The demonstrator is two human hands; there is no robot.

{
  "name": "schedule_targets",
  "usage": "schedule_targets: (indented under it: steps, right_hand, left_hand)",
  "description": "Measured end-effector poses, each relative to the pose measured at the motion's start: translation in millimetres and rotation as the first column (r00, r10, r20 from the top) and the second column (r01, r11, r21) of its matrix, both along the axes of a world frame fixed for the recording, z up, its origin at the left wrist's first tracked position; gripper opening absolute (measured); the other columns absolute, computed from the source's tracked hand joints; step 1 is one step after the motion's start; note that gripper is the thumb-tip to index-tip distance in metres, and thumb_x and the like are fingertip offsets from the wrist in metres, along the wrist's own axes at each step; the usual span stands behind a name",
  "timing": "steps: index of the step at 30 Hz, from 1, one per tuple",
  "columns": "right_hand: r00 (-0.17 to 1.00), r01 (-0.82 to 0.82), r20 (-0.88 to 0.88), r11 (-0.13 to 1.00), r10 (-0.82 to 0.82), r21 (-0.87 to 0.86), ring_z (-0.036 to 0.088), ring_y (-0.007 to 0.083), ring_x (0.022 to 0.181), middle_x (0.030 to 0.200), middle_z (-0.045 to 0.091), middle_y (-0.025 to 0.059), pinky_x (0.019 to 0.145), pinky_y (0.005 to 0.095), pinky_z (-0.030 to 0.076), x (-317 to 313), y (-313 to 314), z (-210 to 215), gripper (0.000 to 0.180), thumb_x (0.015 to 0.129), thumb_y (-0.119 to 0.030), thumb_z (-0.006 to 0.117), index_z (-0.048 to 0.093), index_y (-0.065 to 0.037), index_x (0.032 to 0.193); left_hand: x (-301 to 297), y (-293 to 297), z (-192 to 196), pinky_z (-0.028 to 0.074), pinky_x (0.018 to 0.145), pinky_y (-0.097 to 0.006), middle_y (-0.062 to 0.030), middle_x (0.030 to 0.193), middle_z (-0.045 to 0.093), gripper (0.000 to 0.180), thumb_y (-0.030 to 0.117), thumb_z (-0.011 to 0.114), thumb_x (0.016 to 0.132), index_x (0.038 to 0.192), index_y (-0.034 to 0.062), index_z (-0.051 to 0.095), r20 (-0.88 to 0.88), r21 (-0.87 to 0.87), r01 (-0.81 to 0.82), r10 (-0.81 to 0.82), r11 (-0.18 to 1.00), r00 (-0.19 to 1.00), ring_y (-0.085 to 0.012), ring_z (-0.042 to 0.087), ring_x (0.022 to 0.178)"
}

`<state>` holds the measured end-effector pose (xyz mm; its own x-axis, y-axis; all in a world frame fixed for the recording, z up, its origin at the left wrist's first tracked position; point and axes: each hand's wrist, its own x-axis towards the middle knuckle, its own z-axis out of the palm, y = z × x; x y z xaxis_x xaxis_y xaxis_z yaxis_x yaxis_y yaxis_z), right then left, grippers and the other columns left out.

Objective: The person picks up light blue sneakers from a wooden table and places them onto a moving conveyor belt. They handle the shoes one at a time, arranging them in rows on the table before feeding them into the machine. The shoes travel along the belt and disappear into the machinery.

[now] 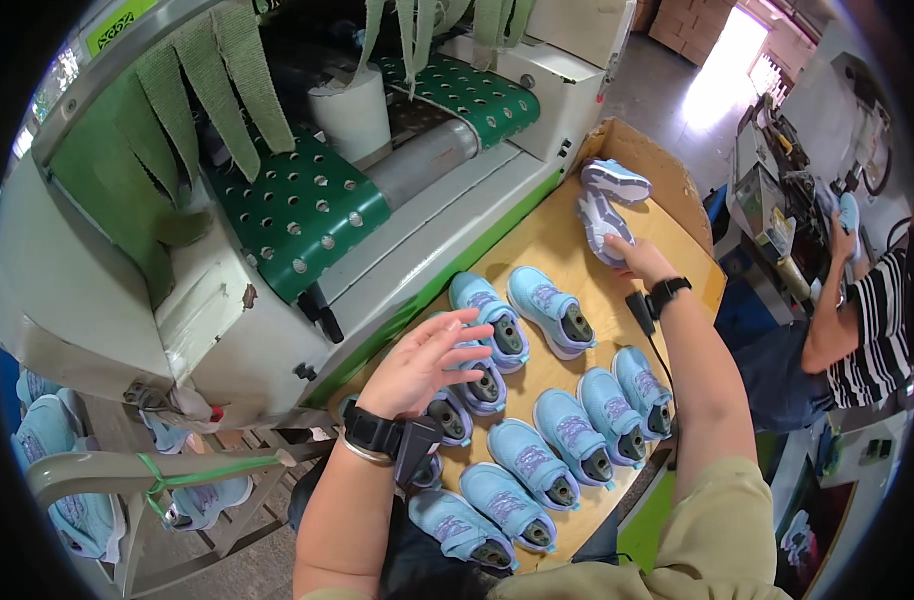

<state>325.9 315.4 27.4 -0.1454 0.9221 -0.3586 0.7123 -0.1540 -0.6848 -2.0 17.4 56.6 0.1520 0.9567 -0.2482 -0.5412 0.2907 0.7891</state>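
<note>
My right hand reaches to the far end of the wooden board and closes on the end of a light blue shoe, its pale lavender sole turned up toward me. Just beyond it another blue shoe lies on its side. My left hand is held over the board with fingers spread, holding nothing. Beneath and beside it stand several light blue shoes with lavender laces, among them a shoe partly behind the fingers and a shoe to its right. Dark forms fill their openings.
A conveyor machine with a perforated green belt and hanging cloth strips stands along the board's far left side. Cardboard edges the wooden board. More blue shoes sit on a rack at left. A co-worker in a striped shirt works at right.
</note>
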Motion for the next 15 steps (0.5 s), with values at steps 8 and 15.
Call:
schedule_targets:
  steps: [8, 15]
  right_hand:
    - [0.742, -0.51, 0.127, 0.431, 0.658, 0.745, 0.059, 0.0326, 0.112, 0.122, 0.06, 0.0121, 0.096, 0.0397, 0.046, -73.1, -144.5, 112.5, 0.057, 0.082, -0.015, 0.076, 0.05, -0.006, 0.133]
    - [0.823, -0.54, 0.196, 0.627, 0.533, 0.562, 0.055, 0.0413, 0.116, 0.125, 0.057, 0.0234, 0.102, 0.0455, 0.043, -78.0, -139.7, 68.4, 0.081, 0.078, -0.02, 0.076, 0.035, -0.008, 0.147]
  left_hand:
    - [34.8, -5.1, 27.3, 0.058, 0.082, -0.053, -0.0271, 0.143, 0.045, 0.091, 0.075, 0.029, 0.093, 0.148, 0.003, 0.034, 0.507, 0.132, 0.2, -0.24, 0.971, 0.828, -0.0397, 0.057, 0.121]
    - [10.5, -11.2, 28.2, 0.059, 0.072, -0.04, -0.0192, 0.142, 0.048, 0.075, 0.065, 0.037, 0.097, 0.148, 0.0098, 0.035, 0.673, 0.192, -0.11, -0.049, 0.975, 0.738, -0.0345, 0.065, 0.101]
